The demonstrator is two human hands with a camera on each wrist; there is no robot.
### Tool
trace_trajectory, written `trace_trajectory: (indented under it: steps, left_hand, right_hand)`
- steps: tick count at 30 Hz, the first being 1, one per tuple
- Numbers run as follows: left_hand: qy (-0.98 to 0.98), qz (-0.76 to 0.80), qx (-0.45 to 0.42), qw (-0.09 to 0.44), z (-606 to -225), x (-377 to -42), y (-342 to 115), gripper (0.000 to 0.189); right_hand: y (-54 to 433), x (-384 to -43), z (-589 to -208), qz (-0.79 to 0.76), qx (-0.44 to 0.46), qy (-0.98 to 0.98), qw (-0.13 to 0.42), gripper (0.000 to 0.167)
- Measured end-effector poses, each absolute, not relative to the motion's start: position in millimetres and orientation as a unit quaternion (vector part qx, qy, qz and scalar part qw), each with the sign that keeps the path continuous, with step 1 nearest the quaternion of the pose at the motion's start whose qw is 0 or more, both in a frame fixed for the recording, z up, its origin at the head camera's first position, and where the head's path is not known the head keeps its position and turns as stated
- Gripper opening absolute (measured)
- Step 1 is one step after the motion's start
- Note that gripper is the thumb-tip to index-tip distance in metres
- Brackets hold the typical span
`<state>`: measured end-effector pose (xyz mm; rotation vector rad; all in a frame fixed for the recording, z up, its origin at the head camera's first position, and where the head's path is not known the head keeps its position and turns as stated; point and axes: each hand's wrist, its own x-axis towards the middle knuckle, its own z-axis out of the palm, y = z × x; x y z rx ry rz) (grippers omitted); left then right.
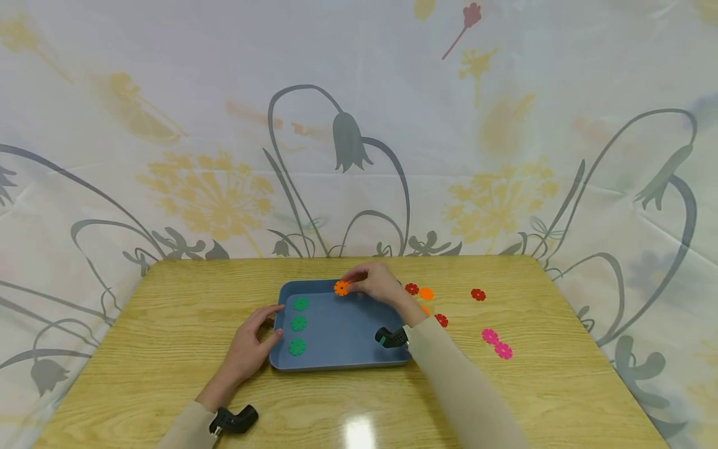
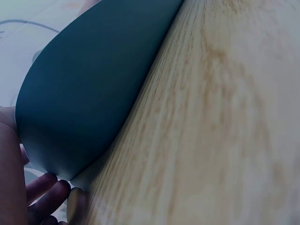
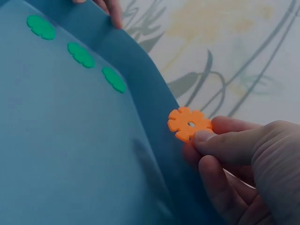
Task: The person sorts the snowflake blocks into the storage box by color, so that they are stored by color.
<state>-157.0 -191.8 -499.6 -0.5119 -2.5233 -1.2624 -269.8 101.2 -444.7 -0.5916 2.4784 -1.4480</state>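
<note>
My right hand [image 1: 377, 284] pinches an orange notched plastic disc [image 3: 187, 123] between thumb and fingers. The disc has a small hole in its middle and is held over the far side of a blue-grey tray [image 1: 348, 333]. Along the tray's left side, three green notched discs [image 1: 298, 323] lie in a column. My left hand [image 1: 249, 343] rests at the tray's left rim, with thumb and forefinger spread apart and touching it. In the left wrist view, the tray's outer wall [image 2: 93, 84] fills much of the upper left, and several fingertips show near its lower corner.
Right of the tray on the wooden table [image 1: 561, 386] lie dark red discs [image 1: 478, 294], orange discs [image 1: 426, 294] and two pink discs [image 1: 497, 344]. My right forearm partly covers some of them. A patterned cloth [image 1: 359, 187] hangs behind the table.
</note>
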Motion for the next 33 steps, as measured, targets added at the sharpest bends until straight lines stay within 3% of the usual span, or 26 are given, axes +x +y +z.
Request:
trace_trajectory:
  steps: [21,33]
  left_hand:
    - [-0.872,-0.436,-0.176,0.133,-499.9,-157.8,-192.6,0.044]
    - [-0.873,-0.434,-0.175,0.136,-500.3,-158.4,-192.3,0.044]
  right_hand:
    - [65.9,-264.9,-460.4,-0.506,-0.205,0.826,0.142,0.013]
    - [61.8,-263.0,-467.1,-0.484,-0.216,0.838,0.128,0.012]
